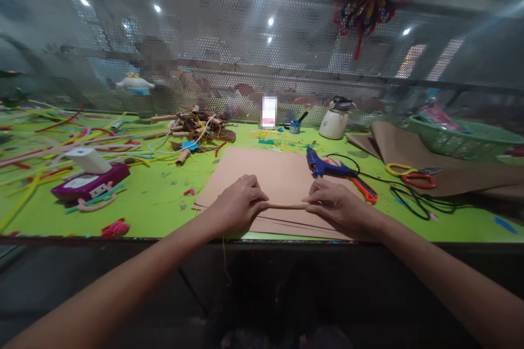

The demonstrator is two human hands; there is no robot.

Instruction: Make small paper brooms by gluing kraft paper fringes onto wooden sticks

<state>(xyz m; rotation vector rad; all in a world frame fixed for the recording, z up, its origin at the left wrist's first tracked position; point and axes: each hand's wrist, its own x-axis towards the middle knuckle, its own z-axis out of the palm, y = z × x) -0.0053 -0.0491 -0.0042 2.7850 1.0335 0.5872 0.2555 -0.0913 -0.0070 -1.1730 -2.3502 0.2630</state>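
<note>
My left hand (239, 203) and my right hand (333, 204) pinch the two ends of a thin tan paper roll (286, 206). The roll lies across the near edge of a stack of brown paper sheets (270, 174) on the green table (164, 196). Both hands have their fingers closed on the roll. A thin yellow thread hangs below my left hand. A blue hot glue gun (323, 166) lies just beyond my right hand.
Orange-handled scissors (364, 188), yellow-and-red scissors (409, 173) and a black cord (413, 202) lie to the right. A green basket (462, 139) and brown paper sit far right. A purple box (90, 182), coloured strips and a pile of paper rolls (196, 128) are at left. A white pot (335, 120) stands by the mesh wall.
</note>
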